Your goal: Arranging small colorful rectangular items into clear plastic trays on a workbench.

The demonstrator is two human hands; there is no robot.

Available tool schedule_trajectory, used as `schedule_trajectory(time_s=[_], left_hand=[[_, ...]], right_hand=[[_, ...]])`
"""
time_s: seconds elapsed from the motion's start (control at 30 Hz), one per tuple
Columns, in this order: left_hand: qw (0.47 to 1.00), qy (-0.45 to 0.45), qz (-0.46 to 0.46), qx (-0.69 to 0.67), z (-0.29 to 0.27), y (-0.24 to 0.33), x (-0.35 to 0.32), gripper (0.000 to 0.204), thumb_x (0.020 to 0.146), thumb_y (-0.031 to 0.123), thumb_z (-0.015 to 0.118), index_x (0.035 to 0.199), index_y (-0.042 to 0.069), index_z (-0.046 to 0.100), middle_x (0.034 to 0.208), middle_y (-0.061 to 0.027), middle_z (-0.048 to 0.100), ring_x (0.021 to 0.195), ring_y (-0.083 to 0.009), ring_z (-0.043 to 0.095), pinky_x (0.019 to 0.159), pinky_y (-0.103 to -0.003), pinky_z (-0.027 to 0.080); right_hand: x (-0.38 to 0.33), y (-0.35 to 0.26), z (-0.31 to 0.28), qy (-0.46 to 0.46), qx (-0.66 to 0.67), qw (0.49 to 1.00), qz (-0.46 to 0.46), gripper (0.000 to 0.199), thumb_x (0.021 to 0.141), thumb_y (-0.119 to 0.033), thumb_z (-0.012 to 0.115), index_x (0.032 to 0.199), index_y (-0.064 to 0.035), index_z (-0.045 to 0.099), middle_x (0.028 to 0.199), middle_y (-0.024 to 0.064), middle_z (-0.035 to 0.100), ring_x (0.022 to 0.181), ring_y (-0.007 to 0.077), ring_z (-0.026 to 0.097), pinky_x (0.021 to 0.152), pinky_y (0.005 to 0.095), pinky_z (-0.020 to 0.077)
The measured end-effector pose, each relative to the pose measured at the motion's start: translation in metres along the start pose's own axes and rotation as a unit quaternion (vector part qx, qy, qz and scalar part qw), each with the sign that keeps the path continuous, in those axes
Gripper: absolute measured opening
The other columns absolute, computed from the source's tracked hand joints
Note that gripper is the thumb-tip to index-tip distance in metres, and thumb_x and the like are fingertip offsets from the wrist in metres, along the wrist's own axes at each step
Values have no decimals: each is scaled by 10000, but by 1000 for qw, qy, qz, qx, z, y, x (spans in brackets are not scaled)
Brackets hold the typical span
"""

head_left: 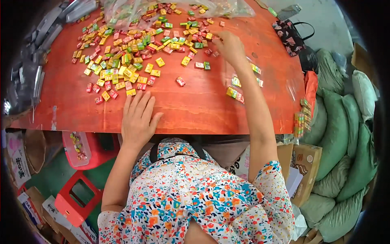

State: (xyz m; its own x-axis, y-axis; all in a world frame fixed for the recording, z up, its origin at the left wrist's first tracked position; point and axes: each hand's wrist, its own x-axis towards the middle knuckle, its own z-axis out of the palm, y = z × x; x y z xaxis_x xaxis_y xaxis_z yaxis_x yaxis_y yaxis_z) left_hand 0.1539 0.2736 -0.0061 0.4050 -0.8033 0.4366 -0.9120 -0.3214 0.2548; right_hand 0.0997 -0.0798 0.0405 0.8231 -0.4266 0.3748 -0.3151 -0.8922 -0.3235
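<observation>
So I'm sitting at this big reddish-brown table [195,110], and there's a huge scatter of little wrapped candy blocks [134,53] all over the far half of it: yellow, green, red, pink, all mixed together. Most of the pile sits toward the far left and middle, right in front of a crumpled clear plastic bag [134,10] at the far edge that has more of them in it.

My left hand [138,118] is lying flat on the table near the front edge, palm down, fingers spread loosely and straight, holding nothing. Its fingertips sit just short of the nearest candies, a yellow one [131,92] being about the closest.

My right hand [230,46] is stretched way out to the right-hand edge of the pile, fingers curled down over the pieces there. It's a bit blurred, so I honestly can't tell if I've pinched one or if I'm only touching them.

Beside my right forearm there are a few small stacks of candies [235,93] set apart from the main scatter, and another stacked bunch [302,116] at the table's right edge.

Off to the right there are green sacks [337,134] piled up, and down on my left a red plastic stool [77,197].
</observation>
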Motion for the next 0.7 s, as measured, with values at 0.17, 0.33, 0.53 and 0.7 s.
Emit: schedule_trajectory(time_s=[0.17, 0.33, 0.53, 0.7], left_hand=[[1000, 8, -10, -13, 0, 2, 1, 472, 849, 295, 708, 1223, 28, 603, 1342, -121, 553, 1307, -297, 470, 1122, -489, 320], [999, 15, -21, -19, -1, 2, 0, 453, 831, 276, 728, 1187, 18, 619, 1305, -126, 576, 1279, -299, 496, 1114, -495, 330], [999, 35, -8, -34, 1, 1, 0, 402, 827, 277, 718, 1121, 11, 651, 1255, -125, 606, 1252, -294, 518, 1111, -485, 331], [999, 37, -13, -28, 0, 3, 0, 386, 830, 274, 713, 1108, 12, 657, 1242, -118, 616, 1243, -281, 527, 1111, -477, 334]], right_hand=[[25, 9, 6, -41, -74, 996, 3, 307, 871, -276, 629, 1113, -96, 690, 1056, 140, 685, 976, 328, 649, 815, 426, 511], [18, -1, 22, -102, -34, 992, -61, 305, 888, -273, 622, 1123, -89, 685, 1073, 128, 680, 1001, 322, 640, 846, 417, 506], [-15, -47, -6, -72, 47, 996, -34, 288, 886, -256, 650, 1093, -60, 688, 1051, 117, 690, 951, 302, 662, 819, 390, 517], [-36, -83, -7, -141, 86, 984, -66, 253, 890, -206, 657, 1085, -49, 692, 1006, 120, 698, 892, 279, 675, 761, 368, 527]])
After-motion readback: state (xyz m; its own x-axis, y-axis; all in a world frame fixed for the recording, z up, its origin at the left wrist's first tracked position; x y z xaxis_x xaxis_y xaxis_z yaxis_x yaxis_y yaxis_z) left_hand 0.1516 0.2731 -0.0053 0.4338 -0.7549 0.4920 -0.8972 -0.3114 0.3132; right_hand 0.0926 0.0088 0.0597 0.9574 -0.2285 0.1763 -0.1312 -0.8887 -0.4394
